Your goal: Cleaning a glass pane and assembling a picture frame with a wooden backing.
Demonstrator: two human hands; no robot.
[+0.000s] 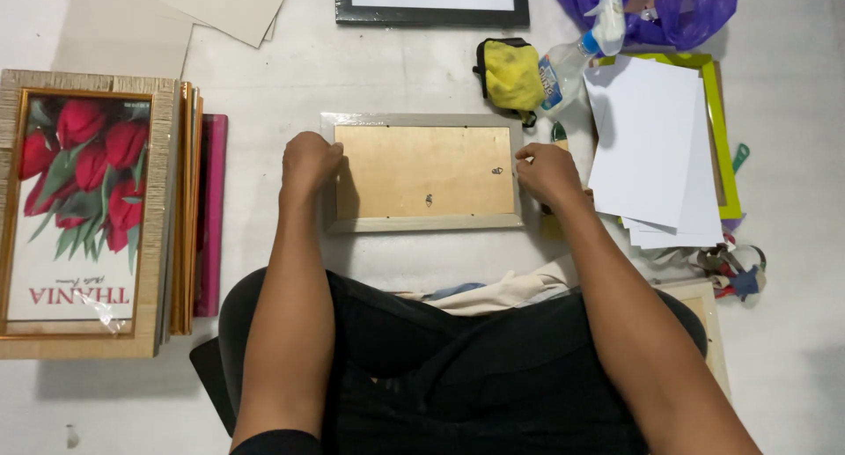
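nearest, dark-clothed lap [458,367]; beyond it a pale wooden picture frame [421,172] lies face down on the floor, long axis left-right, brown fibreboard back up. left hand [310,163] curls over its left edge; right hand [547,172] pinches narrow at the right edge. white sheets [647,147] right, tulip frames [84,213] left.

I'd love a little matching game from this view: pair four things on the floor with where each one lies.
Things:
1. picture frame
2. spray bottle
3. tulip picture
4. white paper sheets

Places:
A. far left, on a stack of frames
B. face down between both hands
C. right, over a green frame
D. beside the yellow cloth

Pairs: 1-B, 2-D, 3-A, 4-C
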